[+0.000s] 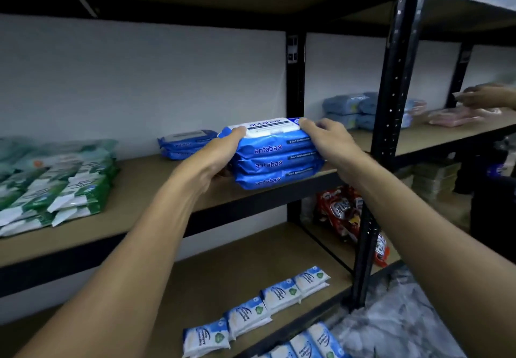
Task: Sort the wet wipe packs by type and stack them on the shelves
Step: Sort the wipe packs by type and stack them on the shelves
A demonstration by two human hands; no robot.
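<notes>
A stack of three blue antabax wipe packs (275, 159) is between my hands at the front edge of the middle shelf (145, 187). My left hand (220, 156) grips the stack's left end, thumb on top. My right hand (325, 138) grips its right end from above. Behind and to the left, two more blue antabax packs (184, 144) lie stacked on the same shelf. Green and white packs (55, 182) are piled at the shelf's left. Small blue and white packs (262, 310) lie in a row on the lower shelf.
A black upright post (391, 123) stands right of the stack. Beyond it lie pale blue packs (349, 109) and pink packs (458, 116), with another person's hand (488, 96) over them. Red snack bags (343, 212) sit below. A crumpled plastic sheet (399, 321) lies at bottom right.
</notes>
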